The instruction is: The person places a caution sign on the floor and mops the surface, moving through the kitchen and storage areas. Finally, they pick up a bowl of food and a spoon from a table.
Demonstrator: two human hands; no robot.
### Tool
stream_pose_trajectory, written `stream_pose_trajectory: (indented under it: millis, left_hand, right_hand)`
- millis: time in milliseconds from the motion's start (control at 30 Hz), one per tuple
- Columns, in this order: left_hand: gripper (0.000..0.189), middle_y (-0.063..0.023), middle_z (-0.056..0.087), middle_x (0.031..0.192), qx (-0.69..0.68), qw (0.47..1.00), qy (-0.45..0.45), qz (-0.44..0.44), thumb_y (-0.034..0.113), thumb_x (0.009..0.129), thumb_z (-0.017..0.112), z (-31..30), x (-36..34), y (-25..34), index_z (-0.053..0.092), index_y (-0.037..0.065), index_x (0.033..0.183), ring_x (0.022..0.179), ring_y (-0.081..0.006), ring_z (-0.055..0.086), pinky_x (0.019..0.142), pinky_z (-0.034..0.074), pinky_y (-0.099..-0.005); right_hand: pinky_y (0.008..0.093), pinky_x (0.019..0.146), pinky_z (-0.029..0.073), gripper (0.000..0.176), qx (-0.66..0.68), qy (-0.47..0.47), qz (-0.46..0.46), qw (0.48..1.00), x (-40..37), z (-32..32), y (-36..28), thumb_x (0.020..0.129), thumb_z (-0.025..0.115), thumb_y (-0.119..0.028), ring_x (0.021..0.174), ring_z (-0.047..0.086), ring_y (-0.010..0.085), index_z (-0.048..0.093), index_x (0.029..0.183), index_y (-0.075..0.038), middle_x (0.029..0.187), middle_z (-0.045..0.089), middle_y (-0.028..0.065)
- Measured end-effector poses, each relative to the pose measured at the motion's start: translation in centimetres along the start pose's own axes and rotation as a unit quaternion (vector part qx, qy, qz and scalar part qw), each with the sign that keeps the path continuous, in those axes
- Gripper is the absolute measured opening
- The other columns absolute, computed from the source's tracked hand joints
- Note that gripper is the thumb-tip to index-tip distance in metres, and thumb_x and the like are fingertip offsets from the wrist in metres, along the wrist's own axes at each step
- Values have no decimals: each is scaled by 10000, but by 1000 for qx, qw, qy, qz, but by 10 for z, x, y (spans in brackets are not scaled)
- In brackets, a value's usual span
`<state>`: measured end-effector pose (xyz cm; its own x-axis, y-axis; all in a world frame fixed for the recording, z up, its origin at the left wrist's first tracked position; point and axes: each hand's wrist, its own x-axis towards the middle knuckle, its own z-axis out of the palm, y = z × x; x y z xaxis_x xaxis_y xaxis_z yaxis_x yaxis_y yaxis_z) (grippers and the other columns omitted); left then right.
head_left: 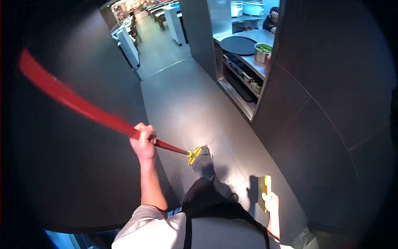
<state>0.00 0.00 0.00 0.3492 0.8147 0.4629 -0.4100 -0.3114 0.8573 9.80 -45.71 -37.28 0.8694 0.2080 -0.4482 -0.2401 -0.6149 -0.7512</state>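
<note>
A red mop handle [83, 106] runs from the upper left down to a yellow mop clamp [194, 155]. My left hand [144, 137] is closed around the handle. Below the clamp, the grey mop head [204, 159] lies on the tiled floor in front of my feet. On the right, my right hand [271, 202] grips a yellow-edged sign or board [265, 193], held above the floor; exactly what it is I cannot tell.
Dark walls [323, 103] flank the corridor floor [174, 91]. A serving opening on the right shows a round black tray [238, 45], a metal pot [261, 56] of green food and another person's hand [274, 16]. Seating stands beyond the corridor.
</note>
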Motion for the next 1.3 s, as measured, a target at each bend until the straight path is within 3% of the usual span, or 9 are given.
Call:
stream_pose_trajectory:
  millis: [67,100,167,233,433,567,867,1167,1300]
  left_hand:
    - [322,15,367,540,-1,999,20,32,-8,851,552,-13,-11,8,361,109,620,441,-83,371,420,322,-246]
    - [311,14,373,542,-3,997,69,-37,-15,851,537,-21,-27,-21,359,111,630,436,-83,366,424,316,-239]
    - [314,17,349,525,12,995,99,21,21,861,554,-10,24,-70,359,120,635,429,-85,314,456,333,-255]
    - [309,19,352,525,-60,981,166,81,17,857,553,22,76,-133,363,120,636,429,-84,315,457,329,-251]
    - [273,21,396,542,2,978,207,22,-4,824,578,-35,179,-213,402,114,652,447,-70,359,462,323,-241]
    - [271,47,359,536,53,973,220,52,16,855,567,-39,267,-236,407,125,666,427,-64,309,480,345,-257]
    - [263,48,374,518,50,979,174,90,38,861,596,-39,436,-317,426,121,678,410,-65,319,494,376,-265]
    - [261,28,382,510,14,978,157,135,34,841,592,-46,622,-434,410,128,679,396,-81,323,484,354,-269]
    - [280,16,425,505,19,984,104,145,59,843,629,-60,683,-465,406,130,689,398,-98,341,500,353,-297]
  right_hand:
    - [433,775,534,387,-71,-35,-41,996,18,-13,-39,811,761,-370,849,710,330,708,972,-22,839,705,214]
    - [433,776,534,390,-150,-42,10,988,-8,-69,-50,814,757,-373,853,707,337,706,977,-23,843,705,213]
    - [434,778,533,395,-169,-42,-35,984,104,-41,-116,819,750,-381,862,702,353,704,988,-26,850,705,212]
    - [438,789,530,400,-220,50,-130,966,239,-69,-225,829,742,-389,873,698,361,709,1021,-39,867,709,208]
    - [421,780,532,358,-228,36,-75,970,332,8,-308,865,714,-356,884,705,353,718,1021,-33,898,717,205]
    - [452,765,516,363,-193,53,-136,970,398,46,-410,890,686,-350,843,691,375,714,996,-4,871,700,233]
    - [444,737,512,392,-130,10,-167,977,590,203,-520,894,688,-373,792,695,342,722,981,8,842,709,224]
    - [458,740,524,423,-157,-140,-208,955,757,385,-710,833,716,-461,813,691,380,726,873,-39,805,687,227]
    - [480,711,541,411,-256,-147,-358,886,808,450,-811,838,707,-459,804,690,386,719,889,-51,846,700,213]
